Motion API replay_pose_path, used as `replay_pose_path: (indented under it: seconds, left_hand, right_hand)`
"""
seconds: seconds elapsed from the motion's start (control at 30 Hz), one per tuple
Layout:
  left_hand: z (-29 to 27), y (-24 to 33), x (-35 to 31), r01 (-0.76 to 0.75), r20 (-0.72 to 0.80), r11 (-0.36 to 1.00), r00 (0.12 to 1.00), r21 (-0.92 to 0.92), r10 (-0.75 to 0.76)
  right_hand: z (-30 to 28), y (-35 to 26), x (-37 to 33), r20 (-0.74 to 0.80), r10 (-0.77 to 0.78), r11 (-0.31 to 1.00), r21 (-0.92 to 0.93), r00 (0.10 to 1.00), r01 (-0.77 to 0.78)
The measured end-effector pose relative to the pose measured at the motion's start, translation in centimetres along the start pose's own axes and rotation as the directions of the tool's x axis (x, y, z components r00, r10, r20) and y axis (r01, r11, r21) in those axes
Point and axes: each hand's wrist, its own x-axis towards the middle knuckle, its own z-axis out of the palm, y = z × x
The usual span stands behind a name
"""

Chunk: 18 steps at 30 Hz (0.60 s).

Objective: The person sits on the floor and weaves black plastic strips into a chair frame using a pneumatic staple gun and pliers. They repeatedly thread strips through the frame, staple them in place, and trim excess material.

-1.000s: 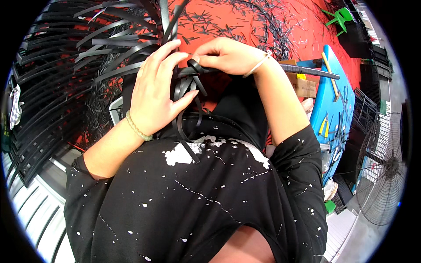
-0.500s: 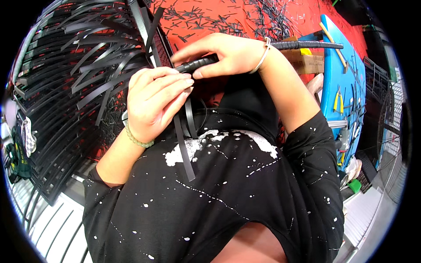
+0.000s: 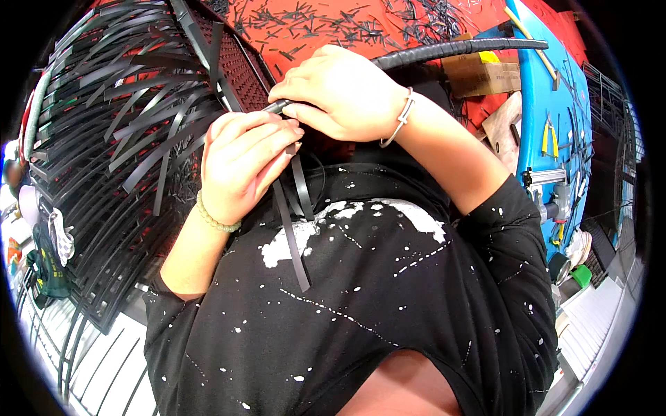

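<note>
A long black rod wrapped in flat strip [image 3: 458, 50] runs from between my hands out to the upper right. My right hand [image 3: 340, 90] is closed around it, fingers toward its left end and a bangle at the wrist. Just to the left, my left hand [image 3: 243, 149] pinches the rod's left part, its fingertips nearly touching my right fingers. Flat black strips [image 3: 293, 239] hang from beneath my left fingers over my black shirt. The exact wrapping point is hidden by my fingers.
At left stands a dark woven panel [image 3: 243, 59] with many loose black strips [image 3: 149, 132]. Strip scraps litter the red floor cover [image 3: 284, 31]. On the right are a cardboard box [image 3: 485, 78] and a blue board [image 3: 538, 132] bearing yellow-handled pliers [image 3: 550, 141] and a hammer [image 3: 531, 45].
My right hand has turned and closed over the rod, its fingers now curled instead of stretched out. The rod's right end sits higher in view. My left hand keeps its pinch.
</note>
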Motion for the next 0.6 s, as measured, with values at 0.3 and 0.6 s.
replay_pose_path:
  seconds: [0.3,0.6]
  left_hand:
    - [-0.68,0.68,-0.11,0.293,-0.039,0.872,0.942,-0.392,-0.334]
    - [-0.87,-0.11,0.73,0.189,-0.025,0.942,0.979,-0.277,-0.204]
  right_hand:
    - [-0.29,-0.28,0.09,0.023,0.081,0.997,-0.014,0.996,-0.081]
    - [-0.49,-0.35,-0.27,0.072,0.205,0.968,0.132,0.976,-0.213]
